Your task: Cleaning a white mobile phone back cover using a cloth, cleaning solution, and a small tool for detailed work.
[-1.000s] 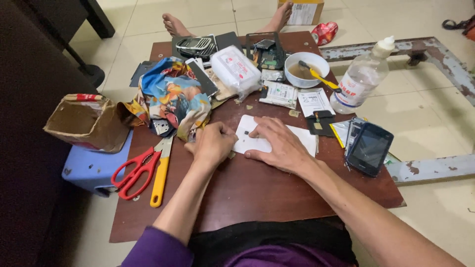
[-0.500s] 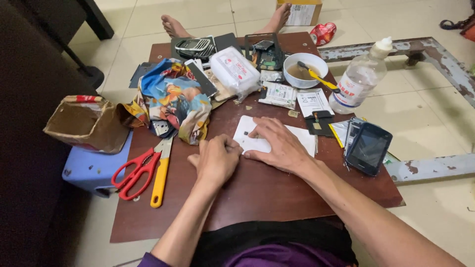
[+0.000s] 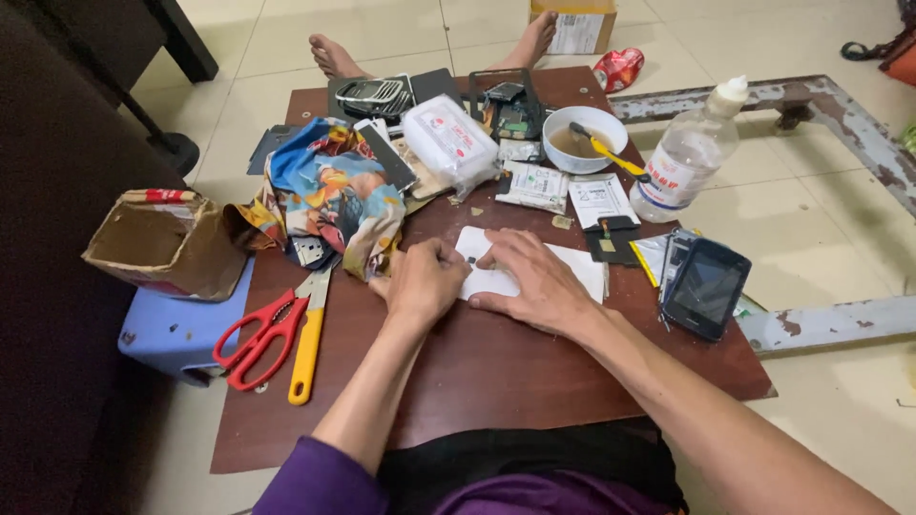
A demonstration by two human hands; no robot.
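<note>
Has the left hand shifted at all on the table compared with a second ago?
Yes. The left hand has moved slightly right, away from the red scissors and up against the white paper under the right hand.

Pale tiled floor (image 3: 315,33); low brown wooden table (image 3: 496,372); blue plastic stool (image 3: 176,334) left; dark furniture leg (image 3: 186,43).
</note>
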